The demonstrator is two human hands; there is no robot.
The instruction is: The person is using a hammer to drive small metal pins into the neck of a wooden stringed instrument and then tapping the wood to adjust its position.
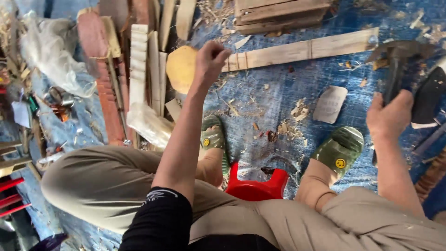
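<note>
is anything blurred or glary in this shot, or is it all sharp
Head view: the right hand and the hammer it grips are smeared by motion blur; the left hand is slightly soft; the green sandals and red stool look sharper; light is even daylight, no strong glare, frame edges bend.

Hammer [395, 69]: dull dark metal, worn. Long plank [306, 50]: pale raw wood, rough-sawn. Stool [254, 186]: glossy red plastic. Floor sheet [278, 97]: blue woven tarpaulin, matt, strewn with wood chips. Sandals [341, 146]: green moulded rubber or plastic.

Black sleeve [160, 218] – khaki trousers [107, 186] – green sandals [339, 148].
</note>
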